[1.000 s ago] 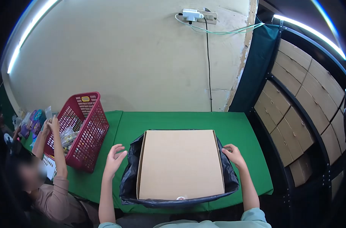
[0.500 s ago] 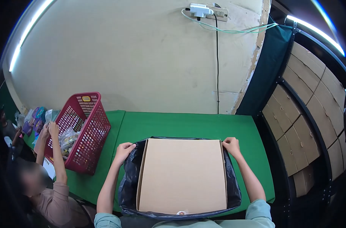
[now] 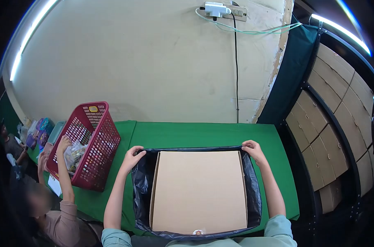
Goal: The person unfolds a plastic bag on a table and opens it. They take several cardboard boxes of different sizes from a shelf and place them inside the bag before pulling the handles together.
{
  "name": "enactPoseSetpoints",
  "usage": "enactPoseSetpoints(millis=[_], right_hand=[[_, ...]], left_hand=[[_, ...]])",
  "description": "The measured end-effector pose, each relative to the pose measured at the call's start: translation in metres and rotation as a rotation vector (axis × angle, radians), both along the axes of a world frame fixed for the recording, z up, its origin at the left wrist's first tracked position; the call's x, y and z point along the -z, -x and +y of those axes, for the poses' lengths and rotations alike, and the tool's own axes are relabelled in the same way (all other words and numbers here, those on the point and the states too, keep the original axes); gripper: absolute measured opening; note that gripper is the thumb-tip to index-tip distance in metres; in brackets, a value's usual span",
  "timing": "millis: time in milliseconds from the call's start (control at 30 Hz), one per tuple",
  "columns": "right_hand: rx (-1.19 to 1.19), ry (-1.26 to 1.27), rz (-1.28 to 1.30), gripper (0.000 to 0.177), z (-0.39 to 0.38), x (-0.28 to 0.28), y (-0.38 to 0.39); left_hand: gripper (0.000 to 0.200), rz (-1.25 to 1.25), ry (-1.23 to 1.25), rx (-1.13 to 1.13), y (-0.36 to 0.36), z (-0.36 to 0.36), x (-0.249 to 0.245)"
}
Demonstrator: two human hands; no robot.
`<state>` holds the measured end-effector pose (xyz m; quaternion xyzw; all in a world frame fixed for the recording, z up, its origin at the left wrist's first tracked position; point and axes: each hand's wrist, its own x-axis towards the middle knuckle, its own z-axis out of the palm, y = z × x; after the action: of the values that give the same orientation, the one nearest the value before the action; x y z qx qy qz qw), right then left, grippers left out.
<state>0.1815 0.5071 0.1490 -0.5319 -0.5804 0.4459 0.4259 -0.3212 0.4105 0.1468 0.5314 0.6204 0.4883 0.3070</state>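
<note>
A flat brown cardboard box (image 3: 199,191) lies inside an open black plastic bag (image 3: 143,197), whose rim surrounds it on all sides. My left hand (image 3: 133,157) pinches the bag's rim at the far left corner. At the far right corner my right hand (image 3: 253,151) grips the same rim between thumb and fingers. The bag stands at the near edge of a green-covered table (image 3: 203,133). A small round sticker (image 3: 198,232) shows on the near edge of the box.
To the left stands a magenta basket (image 3: 100,152) holding clear packets (image 3: 76,153); a co-worker (image 3: 65,222) reaches into it. Another person (image 3: 14,144) is farther left. Shelves with cardboard boxes (image 3: 326,152) line the right side. A cable (image 3: 236,74) hangs down the wall.
Both my hands have moved slightly away from me, drawing the bag's far rim up and outward. The co-worker's hands have come down and apart at the basket.
</note>
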Motion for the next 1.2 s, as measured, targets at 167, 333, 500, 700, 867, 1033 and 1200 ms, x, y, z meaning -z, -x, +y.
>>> enactPoseSetpoints(millis=[167,333,500,700,867,1033,1200], right_hand=[[-0.116,-0.037,-0.223,0.031,0.016,0.012,0.014],[-0.036,-0.038,-0.216,0.016,0.027,-0.034,0.01],[-0.031,-0.1,-0.055,0.013,-0.004,-0.05,0.012],[-0.058,-0.181,0.025,0.013,0.005,-0.029,0.013],[-0.064,-0.164,-0.328,0.009,0.023,-0.057,0.012],[-0.116,-0.064,0.034,0.011,0.034,-0.063,-0.007],[-0.048,0.028,-0.121,0.029,0.02,-0.081,-0.005]], left_hand=[[0.021,0.069,0.103,0.057,-0.008,0.014,-0.014],[0.009,0.083,-0.009,0.076,0.001,0.021,-0.041],[0.032,-0.142,0.084,0.22,-0.006,-0.005,-0.06],[0.028,0.145,0.266,0.098,0.007,0.0,-0.023],[0.014,0.171,0.04,0.018,0.01,0.017,-0.036],[0.011,-0.149,0.101,0.12,0.006,0.011,-0.06],[0.009,-0.128,0.259,0.001,0.002,0.003,-0.06]])
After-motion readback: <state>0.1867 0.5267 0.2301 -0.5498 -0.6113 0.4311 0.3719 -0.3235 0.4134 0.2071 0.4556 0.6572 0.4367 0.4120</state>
